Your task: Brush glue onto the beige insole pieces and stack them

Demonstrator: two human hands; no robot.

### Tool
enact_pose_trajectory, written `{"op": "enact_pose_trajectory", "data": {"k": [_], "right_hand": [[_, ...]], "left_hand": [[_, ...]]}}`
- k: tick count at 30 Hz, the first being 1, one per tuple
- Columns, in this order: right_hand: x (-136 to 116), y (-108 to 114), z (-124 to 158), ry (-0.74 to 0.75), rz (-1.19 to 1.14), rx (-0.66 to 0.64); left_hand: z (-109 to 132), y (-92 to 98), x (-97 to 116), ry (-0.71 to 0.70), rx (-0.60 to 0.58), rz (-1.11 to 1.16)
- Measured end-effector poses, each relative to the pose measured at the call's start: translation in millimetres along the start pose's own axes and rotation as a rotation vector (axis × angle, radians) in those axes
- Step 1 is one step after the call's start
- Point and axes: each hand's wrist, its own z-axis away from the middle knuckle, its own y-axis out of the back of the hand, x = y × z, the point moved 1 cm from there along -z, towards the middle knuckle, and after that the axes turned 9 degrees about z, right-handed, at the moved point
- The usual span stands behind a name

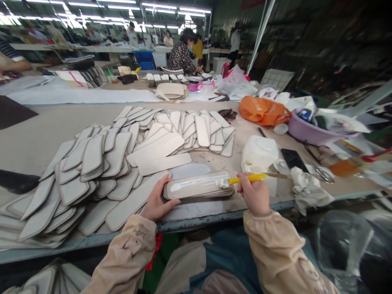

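In front of me lies a stack of long beige panels (pixel 196 187) with rounded ends. A wet white streak, like glue, shines along the top panel. My left hand (pixel 161 200) grips the stack's left end, thumb at the near edge and fingers at the far side. Yellow-handled, the brush (pixel 248 178) is pinched in my right hand (pixel 255 195). Its bristles, clotted with white paste, touch the top panel near its right end. Just behind my right hand stands a cut-open white plastic jug (pixel 260 153).
Piles of loose beige panels (pixel 101 159) spread over the table to the left and behind. At right are a crumpled white cloth (pixel 309 190), a dark flat object (pixel 294 160), an orange bag (pixel 263 111) and a purple basin (pixel 321 132). A co-worker (pixel 182 55) bends over another table.
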Motion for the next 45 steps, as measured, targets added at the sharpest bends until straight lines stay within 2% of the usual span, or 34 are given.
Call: {"op": "enact_pose_trajectory", "data": {"k": [3, 5, 7, 10, 13, 16, 19, 27, 32, 40, 45], "right_hand": [[0.0, 8.7, 2.1, 0.013, -0.002, 0.057], [-6.7, 2.9, 8.9, 0.047, -0.154, 0.028], [-18.1, -13.0, 19.9, 0.088, -0.392, -0.071], [-38.5, -48.4, 41.7, 0.131, -0.679, -0.286], [-53.1, -80.4, 60.3, 0.16, -0.756, -0.459], [-55.2, -93.2, 64.9, 0.161, -0.701, -0.521], [-45.6, -81.9, 53.1, 0.138, -0.565, -0.431], [-6.8, -9.2, 3.5, 0.032, -0.05, -0.067], [0.1, 9.2, -2.2, 0.015, 0.085, 0.044], [-1.9, 18.3, -1.0, 0.047, -0.024, 0.116], [-10.5, -3.2, 8.3, 0.087, -0.383, -0.09]], "left_hand": [[-0.4, 0.2, 2.0, 0.002, 0.003, -0.007], [-0.4, -0.1, 2.8, 0.005, 0.002, -0.017], [-0.1, -0.7, 3.1, 0.004, 0.006, -0.02], [0.3, -1.9, 2.5, -0.002, 0.016, -0.014], [0.5, -2.7, 1.4, -0.001, 0.013, -0.01], [0.5, -2.5, 0.3, 0.0, 0.015, -0.005], [0.4, -1.8, -1.0, -0.005, 0.008, -0.005], [0.4, -1.1, 0.8, 0.008, 0.008, -0.002], [0.7, -1.2, -1.7, 0.012, 0.011, -0.002], [0.8, -0.8, -6.2, 0.008, 0.011, -0.014], [0.3, -0.8, -2.5, 0.01, 0.014, -0.008]]}}
